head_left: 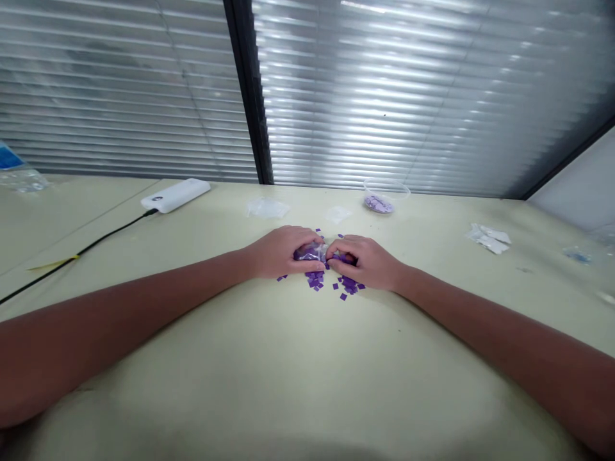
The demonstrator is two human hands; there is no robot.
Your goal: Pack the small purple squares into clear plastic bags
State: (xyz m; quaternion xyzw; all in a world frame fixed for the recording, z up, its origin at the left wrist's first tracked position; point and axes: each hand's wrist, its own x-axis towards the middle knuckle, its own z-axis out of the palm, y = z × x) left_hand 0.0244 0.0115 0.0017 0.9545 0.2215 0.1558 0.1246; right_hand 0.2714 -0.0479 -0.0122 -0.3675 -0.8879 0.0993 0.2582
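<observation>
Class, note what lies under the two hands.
Under the left hand and right hand is a clear plastic bag of purple pieces; loose purple squares lie around on the table. The hands hide most of the bag.

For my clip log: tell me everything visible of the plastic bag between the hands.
Small clear plastic bag, crumpled, holding purple squares, lies on the pale table, mostly hidden. The left hand and right hand grip it from both sides, fingers meeting over it. Loose purple squares lie just below.

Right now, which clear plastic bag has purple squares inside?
The clear plastic bag between the left hand and right hand; the flat bag shows none, the far-right bag holds blue bits.
</observation>
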